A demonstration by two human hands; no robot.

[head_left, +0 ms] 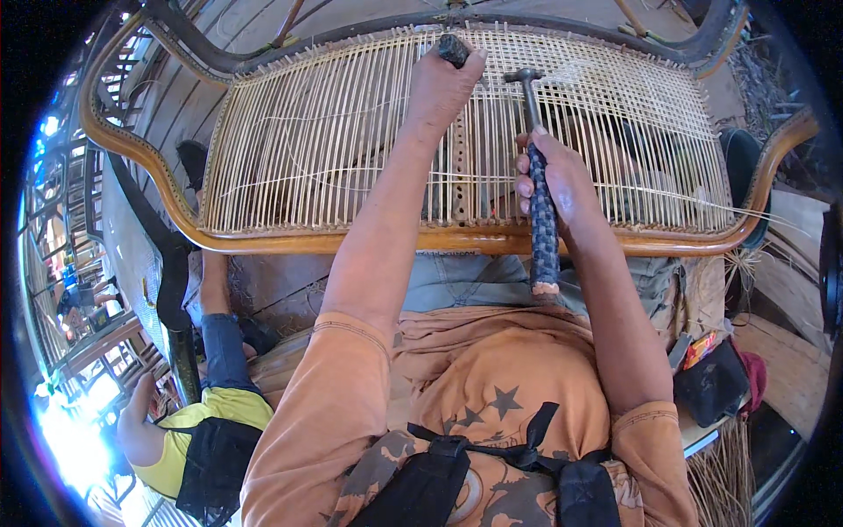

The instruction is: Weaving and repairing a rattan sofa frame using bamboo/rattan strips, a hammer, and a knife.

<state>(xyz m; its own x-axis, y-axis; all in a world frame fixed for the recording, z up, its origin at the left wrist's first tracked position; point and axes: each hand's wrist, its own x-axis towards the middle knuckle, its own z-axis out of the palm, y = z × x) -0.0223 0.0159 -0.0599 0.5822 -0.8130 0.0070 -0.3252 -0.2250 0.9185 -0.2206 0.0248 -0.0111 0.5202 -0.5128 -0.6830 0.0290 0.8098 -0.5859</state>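
Looks like hammer work at the far rail: your left hand [439, 88] clasps a dark stubby piece [453, 50] there, right hand [564, 174] grips the hammer [543, 230]. Cane panel [303, 132] spans the wooden frame [457, 241] before you. Next strike needs steady aim, knuckles clear.

Blue-black checked hammer handle [543, 220], pale strands [290, 149], orange shirt [527, 378]

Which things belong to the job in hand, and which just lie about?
In use:
- brown wooden frame with pale cane strands
- hammer with blue-black wrapped handle, right hand
- dark stubby object, left hand

Seemingly lying about:
- red-and-yellow packet
- black pouch
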